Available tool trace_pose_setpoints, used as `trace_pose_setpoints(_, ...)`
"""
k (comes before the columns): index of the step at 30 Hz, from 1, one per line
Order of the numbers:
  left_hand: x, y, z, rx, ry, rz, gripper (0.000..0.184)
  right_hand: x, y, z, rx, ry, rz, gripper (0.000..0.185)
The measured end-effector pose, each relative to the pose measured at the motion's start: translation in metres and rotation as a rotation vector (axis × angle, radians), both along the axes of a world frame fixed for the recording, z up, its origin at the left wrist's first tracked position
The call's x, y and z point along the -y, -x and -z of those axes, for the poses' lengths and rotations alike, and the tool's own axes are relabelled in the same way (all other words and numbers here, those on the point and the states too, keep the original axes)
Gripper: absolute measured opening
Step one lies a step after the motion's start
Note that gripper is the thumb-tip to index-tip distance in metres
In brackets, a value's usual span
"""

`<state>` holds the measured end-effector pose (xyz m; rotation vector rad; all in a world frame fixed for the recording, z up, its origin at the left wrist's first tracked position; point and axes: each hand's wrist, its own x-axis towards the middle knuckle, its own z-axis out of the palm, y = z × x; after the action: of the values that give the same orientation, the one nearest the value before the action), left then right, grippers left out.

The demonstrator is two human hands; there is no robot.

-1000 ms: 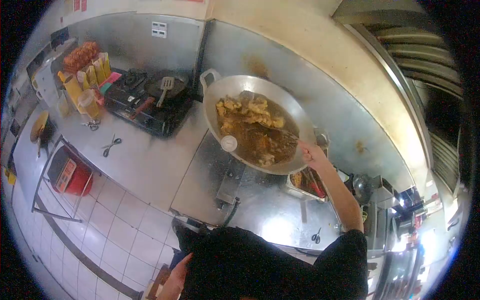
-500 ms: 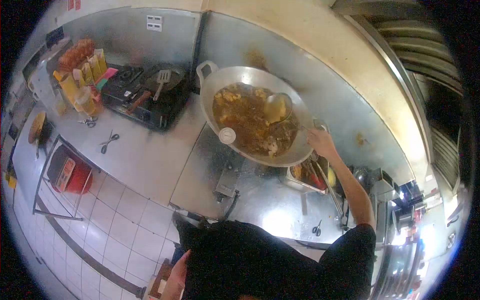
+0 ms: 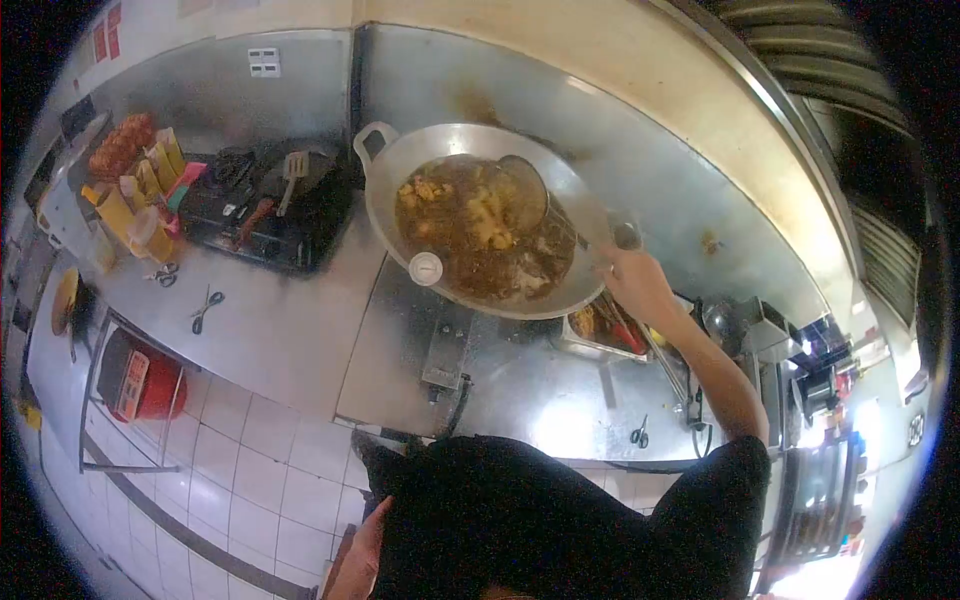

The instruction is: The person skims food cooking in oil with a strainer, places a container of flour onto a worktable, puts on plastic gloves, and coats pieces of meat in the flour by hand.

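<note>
A large metal wok [image 3: 385, 225] holds brown bubbling liquid with yellowish pieces of food [image 3: 490, 215]. My right hand [image 3: 632, 282] is closed round the handle of a wire skimmer [image 3: 525, 195], at the wok's right rim. The skimmer's round head lies over the liquid near the wok's far side, beside the food. A round white dial [image 3: 426, 268] sits at the wok's near left rim. Low in the view, my left hand [image 3: 366, 545] hangs beside my dark shirt, its fingers mostly hidden.
Left of the wok, a black stove [image 3: 270, 235] carries a pan and a slotted spatula [image 3: 292, 180]. Scissors [image 3: 207, 311] lie on the left counter, another pair [image 3: 640, 432] on the right. A metal tray [image 3: 600, 348] with food and red-handled tongs stands beside the wok.
The skimmer first stirred low in the liquid, then rose, and its head is now further back and tilted beside the food. The whole view has shifted, moving the wok leftward.
</note>
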<state>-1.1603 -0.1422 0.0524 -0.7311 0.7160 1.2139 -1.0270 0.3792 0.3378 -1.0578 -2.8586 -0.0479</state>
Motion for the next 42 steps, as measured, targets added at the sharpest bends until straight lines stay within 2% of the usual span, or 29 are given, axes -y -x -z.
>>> trace_pose_setpoints(4,-0.007,0.001,0.0,0.006,-0.003,0.007,0.04,0.02,-0.006,-0.012,-0.069,0.055,-0.027,0.033)
trace_pose_setpoints(6,-0.008,0.002,-0.001,0.009,-0.005,0.008,0.04,0.019,-0.007,-0.011,-0.058,0.002,-0.043,0.04)
trace_pose_setpoints(10,-0.007,0.003,-0.001,0.016,-0.009,0.0,0.039,-0.009,-0.007,-0.008,-0.009,-0.114,-0.022,0.039)
trace_pose_setpoints(16,0.005,0.002,0.004,0.054,-0.024,-0.06,0.038,-0.089,-0.009,0.027,0.096,-0.099,0.228,0.035)
trace_pose_setpoints(19,0.009,0.003,0.004,0.112,-0.051,-0.122,0.038,-0.136,-0.007,0.057,0.123,-0.023,0.183,0.032)
trace_pose_setpoints(21,0.011,0.003,0.005,0.078,-0.023,-0.098,0.038,-0.174,-0.002,0.092,0.114,0.027,0.001,0.035)
trace_pose_setpoints(22,0.011,0.003,0.004,0.063,-0.006,-0.092,0.038,-0.188,0.005,0.114,0.117,0.03,-0.007,0.035)
trace_pose_setpoints(24,0.011,0.004,-0.001,0.039,0.012,-0.086,0.038,-0.2,0.017,0.142,-0.094,0.057,-0.264,0.037)
trace_pose_setpoints(25,0.009,0.005,-0.003,0.033,0.017,-0.08,0.039,-0.201,0.023,0.142,-0.091,0.059,-0.271,0.037)
trace_pose_setpoints(26,0.009,0.005,-0.005,0.026,0.024,-0.081,0.039,-0.2,0.028,0.145,-0.068,0.275,-0.242,0.039)
trace_pose_setpoints(28,0.01,0.006,-0.01,-0.004,0.034,-0.08,0.039,-0.174,0.048,0.126,-0.041,0.489,-0.218,0.042)
trace_pose_setpoints(29,0.01,0.006,-0.012,-0.012,0.038,-0.079,0.039,-0.14,0.062,0.097,-0.262,0.783,-0.009,0.039)
trace_pose_setpoints(31,0.009,0.008,-0.017,-0.034,0.044,-0.071,0.04,-0.118,0.077,0.089,-0.485,1.07,0.214,0.036)
trace_pose_setpoints(33,0.006,0.008,-0.024,-0.066,0.051,-0.064,0.04,-0.119,0.087,0.101,-0.664,1.378,0.221,0.03)
trace_pose_setpoints(39,-0.004,0.007,-0.055,-0.262,0.033,-0.038,0.042,-0.12,0.099,0.112,-0.786,1.459,0.313,0.031)
trace_pose_setpoints(42,0.003,0.004,-0.036,-0.243,0.029,-0.049,0.042,-0.115,0.084,0.101,-0.826,1.394,0.298,0.028)
